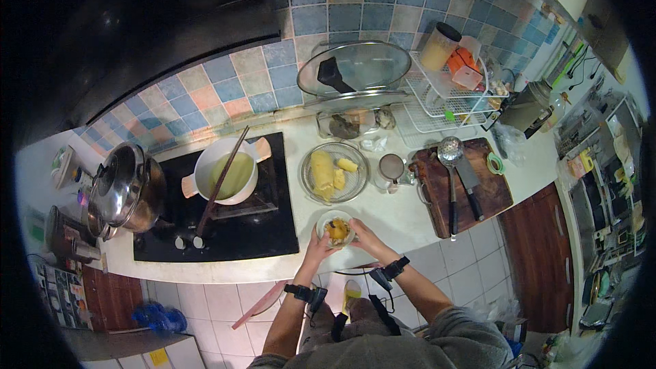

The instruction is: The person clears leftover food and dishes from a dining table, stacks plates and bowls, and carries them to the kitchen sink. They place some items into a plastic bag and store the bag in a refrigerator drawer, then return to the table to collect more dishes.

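Both hands hold a small white bowl (350, 219) at the counter's front edge, my left hand (320, 247) on its left side and my right hand (367, 238) on its right. Yellow-brown food (338, 230) with dark bits lies in the bowl. Just behind it stands a round wire-mesh basket (361, 184) with a yellow roll-shaped food (322, 169) and smaller yellow pieces. To the left, a white pot (204, 158) with greenish-yellow liquid (237, 177) sits on the black cooktop (169, 246), and long dark chopsticks (224, 171) rest across its rim.
A lidded steel pot (125, 184) stands left of the cooktop. On the right, a wooden cutting board (492, 189) bears a skimmer (451, 164) and a cleaver (467, 177). A mug (391, 166), glass lids (379, 64) and a white wire rack (441, 118) are farther back.
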A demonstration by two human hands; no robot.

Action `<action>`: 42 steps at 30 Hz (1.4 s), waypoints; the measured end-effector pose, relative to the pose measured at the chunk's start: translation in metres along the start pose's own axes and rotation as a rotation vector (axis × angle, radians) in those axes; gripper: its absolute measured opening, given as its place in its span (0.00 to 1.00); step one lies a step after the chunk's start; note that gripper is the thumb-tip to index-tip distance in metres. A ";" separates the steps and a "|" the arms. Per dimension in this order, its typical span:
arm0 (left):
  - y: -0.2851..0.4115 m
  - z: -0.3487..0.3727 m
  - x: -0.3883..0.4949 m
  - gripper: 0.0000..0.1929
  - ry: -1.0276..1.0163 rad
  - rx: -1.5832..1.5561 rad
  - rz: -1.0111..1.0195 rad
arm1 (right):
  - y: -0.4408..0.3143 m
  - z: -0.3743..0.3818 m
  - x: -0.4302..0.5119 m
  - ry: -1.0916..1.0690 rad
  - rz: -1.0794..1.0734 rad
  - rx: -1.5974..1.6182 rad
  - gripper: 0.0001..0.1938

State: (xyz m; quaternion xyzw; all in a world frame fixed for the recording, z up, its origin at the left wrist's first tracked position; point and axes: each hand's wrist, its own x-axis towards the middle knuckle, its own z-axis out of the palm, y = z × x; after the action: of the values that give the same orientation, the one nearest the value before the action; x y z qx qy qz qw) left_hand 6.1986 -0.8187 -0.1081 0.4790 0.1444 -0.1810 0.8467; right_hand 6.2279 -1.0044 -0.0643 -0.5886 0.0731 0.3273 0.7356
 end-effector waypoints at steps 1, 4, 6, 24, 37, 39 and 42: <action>0.001 0.002 0.000 0.36 0.047 -0.016 -0.004 | 0.003 -0.003 0.003 -0.003 -0.017 0.009 0.37; 0.015 -0.003 -0.022 0.38 0.154 0.062 -0.103 | 0.007 -0.013 0.000 0.084 -0.103 -0.121 0.35; 0.032 -0.013 -0.053 0.37 0.229 0.262 -0.044 | 0.000 -0.025 -0.011 0.196 -0.144 -0.438 0.32; 0.095 -0.311 -0.389 0.06 0.935 0.291 0.555 | 0.082 0.159 -0.088 0.020 -0.501 -1.248 0.07; 0.070 -0.403 -0.531 0.04 1.142 0.195 0.548 | 0.070 0.341 -0.075 -0.114 -0.547 -1.150 0.08; 0.059 -0.388 -0.540 0.03 1.112 0.194 0.579 | 0.074 0.342 -0.066 -0.150 -0.530 -1.194 0.09; 0.051 -0.366 -0.547 0.04 1.209 0.294 0.561 | 0.078 0.342 -0.057 -0.163 -0.676 -1.247 0.11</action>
State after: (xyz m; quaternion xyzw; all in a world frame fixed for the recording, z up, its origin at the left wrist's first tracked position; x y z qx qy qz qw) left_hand 5.7067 -0.3862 -0.0232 0.6255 0.4362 0.3267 0.5583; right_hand 6.0446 -0.7071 0.0018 -0.8637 -0.3695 0.1052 0.3262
